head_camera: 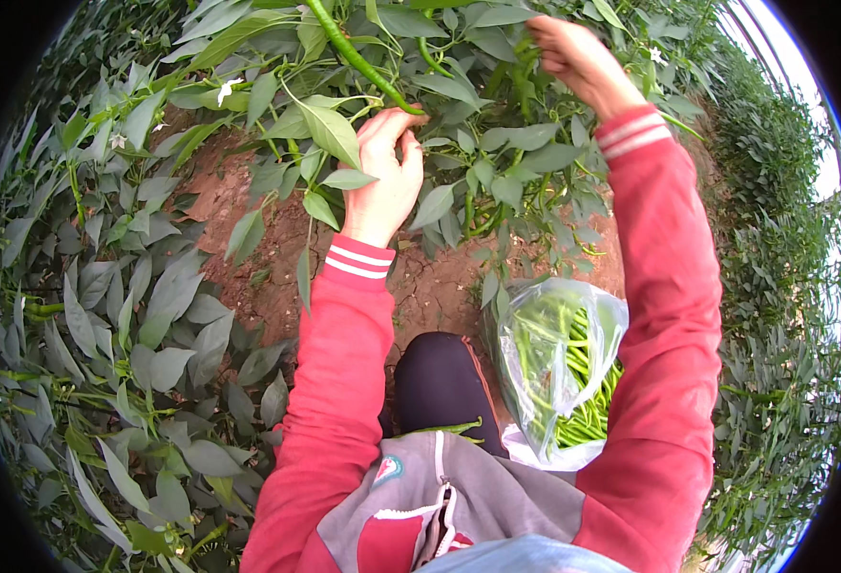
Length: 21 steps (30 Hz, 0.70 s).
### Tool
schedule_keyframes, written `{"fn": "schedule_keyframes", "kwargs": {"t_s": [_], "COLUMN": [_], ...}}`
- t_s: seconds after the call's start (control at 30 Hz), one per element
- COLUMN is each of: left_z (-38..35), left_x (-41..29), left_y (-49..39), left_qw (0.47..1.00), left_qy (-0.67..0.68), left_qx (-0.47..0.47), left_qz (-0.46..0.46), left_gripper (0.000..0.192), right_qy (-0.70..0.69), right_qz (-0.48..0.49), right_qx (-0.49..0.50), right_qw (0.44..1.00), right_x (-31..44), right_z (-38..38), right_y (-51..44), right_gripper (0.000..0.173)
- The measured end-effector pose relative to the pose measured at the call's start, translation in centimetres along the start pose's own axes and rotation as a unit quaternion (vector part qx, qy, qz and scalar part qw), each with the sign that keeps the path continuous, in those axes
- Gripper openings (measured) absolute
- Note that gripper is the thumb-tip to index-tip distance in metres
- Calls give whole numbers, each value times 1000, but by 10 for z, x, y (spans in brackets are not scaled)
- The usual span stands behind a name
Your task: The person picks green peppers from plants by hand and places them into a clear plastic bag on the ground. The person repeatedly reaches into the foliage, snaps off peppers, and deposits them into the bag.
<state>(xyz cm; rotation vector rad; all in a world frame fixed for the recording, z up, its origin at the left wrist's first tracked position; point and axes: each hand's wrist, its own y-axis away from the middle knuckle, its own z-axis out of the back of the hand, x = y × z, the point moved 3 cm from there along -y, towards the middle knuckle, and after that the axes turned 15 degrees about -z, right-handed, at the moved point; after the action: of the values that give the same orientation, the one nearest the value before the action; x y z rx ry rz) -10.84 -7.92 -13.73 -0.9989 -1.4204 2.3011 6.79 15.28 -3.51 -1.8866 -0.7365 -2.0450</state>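
My left hand (385,172) is raised among the leaves of a pepper plant (456,136). Its fingertips are at the lower tip of a long green chili pepper (356,57), partly hidden by it and the foliage. Whether they grip anything does not show. Higher up and to the right, my right hand (581,64) has curled fingers against the upper leaves of the same plant. What lies inside those fingers is hidden. More green peppers (485,222) hang low on this plant.
A clear plastic bag (535,336) of picked green peppers (585,408) stands beside my knee (438,379), under my right arm. Loose peppers (456,427) lie on my lap. Dense pepper plants (141,344) border the cracked reddish soil (435,286) on the left.
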Motion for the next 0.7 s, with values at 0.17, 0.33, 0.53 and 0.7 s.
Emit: {"fn": "schedule_keyframes", "kwargs": {"t_s": [0.17,0.33,0.53,0.7], "left_z": [0,-4,-34,-42], "left_x": [-8,-34,-75,-74], "left_y": [-3,-9,-9,-6], "left_qw": [999,972,833,878], "left_qy": [24,180,507,382], "left_qx": [14,145,212,135], "left_qz": [-28,-39,55,255], "left_gripper": [17,4,102,59], "right_qy": [-82,-56,-66,-123], "right_qz": [100,76,3,74], "right_qx": [-21,-6,48,167], "right_qw": [991,996,997,975], "right_x": [69,87,3,-30], "right_z": [12,18,-33,-63], "right_y": [169,275,234,175], "right_gripper": [23,20,17,40]}}
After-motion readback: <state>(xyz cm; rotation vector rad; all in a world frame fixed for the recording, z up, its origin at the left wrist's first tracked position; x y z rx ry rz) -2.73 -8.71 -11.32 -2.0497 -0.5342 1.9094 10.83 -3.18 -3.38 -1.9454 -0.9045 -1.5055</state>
